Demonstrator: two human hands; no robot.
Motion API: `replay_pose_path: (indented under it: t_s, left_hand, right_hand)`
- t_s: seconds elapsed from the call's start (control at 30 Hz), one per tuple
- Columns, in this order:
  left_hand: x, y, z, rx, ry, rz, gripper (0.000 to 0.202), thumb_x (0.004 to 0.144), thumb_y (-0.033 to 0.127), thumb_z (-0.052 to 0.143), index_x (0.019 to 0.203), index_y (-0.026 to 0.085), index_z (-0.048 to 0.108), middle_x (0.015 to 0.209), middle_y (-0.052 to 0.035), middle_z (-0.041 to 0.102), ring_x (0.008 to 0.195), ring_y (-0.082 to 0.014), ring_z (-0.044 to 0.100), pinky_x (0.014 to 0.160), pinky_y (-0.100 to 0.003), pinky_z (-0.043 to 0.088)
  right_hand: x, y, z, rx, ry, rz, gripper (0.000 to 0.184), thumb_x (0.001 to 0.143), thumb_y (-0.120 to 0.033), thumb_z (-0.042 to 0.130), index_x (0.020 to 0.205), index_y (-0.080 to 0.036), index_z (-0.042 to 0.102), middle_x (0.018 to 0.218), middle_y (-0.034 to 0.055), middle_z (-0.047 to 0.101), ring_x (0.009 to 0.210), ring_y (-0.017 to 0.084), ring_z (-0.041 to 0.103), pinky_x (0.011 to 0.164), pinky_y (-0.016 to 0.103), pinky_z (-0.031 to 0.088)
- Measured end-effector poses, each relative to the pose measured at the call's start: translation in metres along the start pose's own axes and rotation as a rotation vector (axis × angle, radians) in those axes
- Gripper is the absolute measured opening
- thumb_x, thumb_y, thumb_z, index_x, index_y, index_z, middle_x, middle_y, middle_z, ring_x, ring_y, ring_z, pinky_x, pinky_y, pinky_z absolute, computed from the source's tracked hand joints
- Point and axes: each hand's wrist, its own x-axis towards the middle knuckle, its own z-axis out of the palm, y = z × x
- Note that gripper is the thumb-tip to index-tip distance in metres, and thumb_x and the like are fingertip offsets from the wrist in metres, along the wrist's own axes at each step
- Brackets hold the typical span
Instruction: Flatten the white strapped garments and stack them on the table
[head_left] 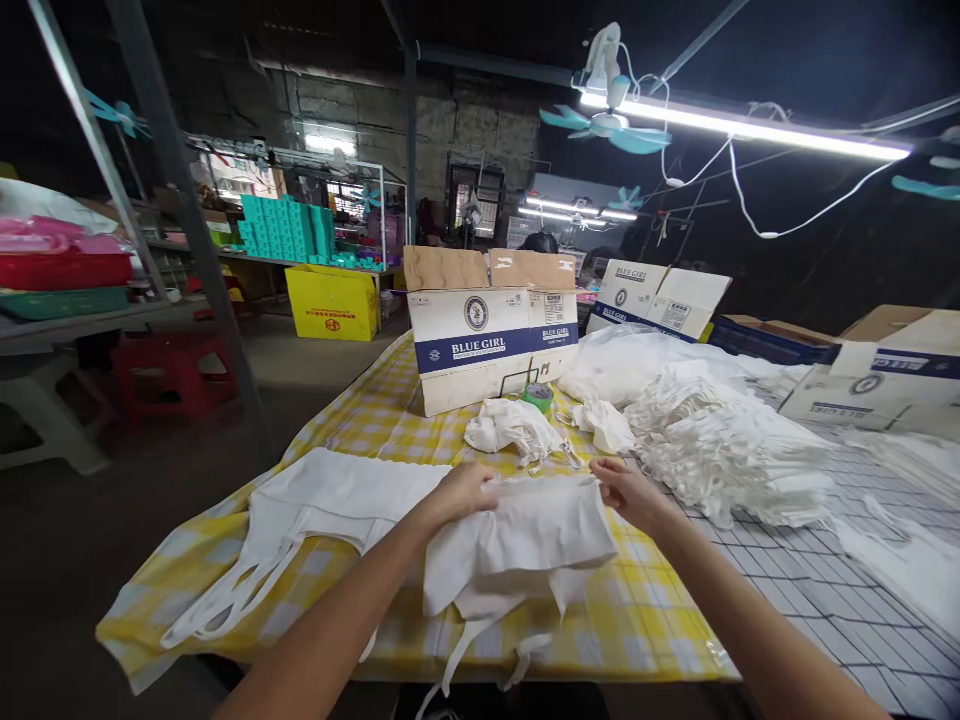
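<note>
A white strappy camisole [532,530] is stretched between my two hands over the near part of the table, its straps hanging toward me. My left hand [469,490] is closed on its upper left edge. At the upper right corner, my right hand [622,490] pinches the fabric. To the left, another white camisole [330,490] lies spread flat with its straps toward the front edge. Just beyond my hands are a crumpled white garment [514,428] and a smaller white bunch of cloth [604,425].
A yellow checked cloth [637,620] covers the table. Behind stand a Blue Girl carton [487,350] and a green tape roll [538,395]. A large pile of white garments [727,440] lies right, before more cartons [652,295]. A metal post [195,220] rises at left.
</note>
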Motion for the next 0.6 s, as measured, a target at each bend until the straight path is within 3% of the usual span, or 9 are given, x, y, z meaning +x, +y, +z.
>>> replay_pose_path:
  t_s: [0.1,0.2,0.37,0.47,0.6]
  left_hand:
    - [0.022,-0.028,0.026,0.184,0.049,-0.081,0.008,0.058,0.016,0.061,0.061,0.018,0.055,0.069,-0.0024,0.059,0.075,-0.0222,0.056,0.059,-0.026,0.033]
    - [0.032,-0.047,0.037,0.287,0.075,-0.123,0.005,0.064,0.016,0.056,0.068,0.019,0.058,0.081,-0.0068,0.064,0.086,-0.0246,0.057,0.065,-0.028,0.036]
    - [0.04,-0.06,0.039,0.364,0.109,-0.127,0.013,0.073,0.02,0.048,0.076,0.02,0.061,0.087,-0.0098,0.066,0.088,-0.025,0.058,0.07,-0.03,0.037]
    - [0.041,-0.063,0.04,0.355,0.149,-0.114,0.016,0.074,0.022,0.049,0.082,0.02,0.063,0.089,-0.0097,0.066,0.088,-0.0246,0.059,0.071,-0.03,0.037]
    - [0.04,-0.066,0.036,0.265,0.183,-0.046,0.014,0.072,0.025,0.051,0.078,0.021,0.064,0.084,-0.0057,0.067,0.083,-0.0225,0.059,0.072,-0.029,0.038]
  right_hand:
    - [0.009,0.048,0.002,-0.146,0.078,0.052,0.019,0.07,-0.034,0.055,0.062,-0.02,0.045,0.05,-0.0038,0.039,0.043,0.01,0.037,0.04,0.023,0.028]
    - [0.011,0.076,0.003,-0.277,0.153,0.022,0.014,0.07,-0.031,0.053,0.063,-0.019,0.049,0.058,0.0012,0.049,0.054,0.016,0.047,0.05,0.028,0.035]
    - [0.017,0.083,0.005,-0.406,0.159,-0.102,0.017,0.066,-0.032,0.06,0.079,-0.02,0.059,0.092,0.006,0.056,0.082,0.021,0.051,0.072,0.033,0.037]
    - [0.019,0.082,0.005,-0.426,0.118,-0.123,0.016,0.061,-0.029,0.065,0.073,-0.02,0.06,0.089,0.0049,0.056,0.079,0.02,0.051,0.072,0.032,0.037]
    - [0.015,0.08,0.0,-0.345,0.066,-0.164,0.013,0.066,-0.03,0.061,0.07,-0.019,0.057,0.076,0.0027,0.055,0.07,0.017,0.048,0.065,0.029,0.037]
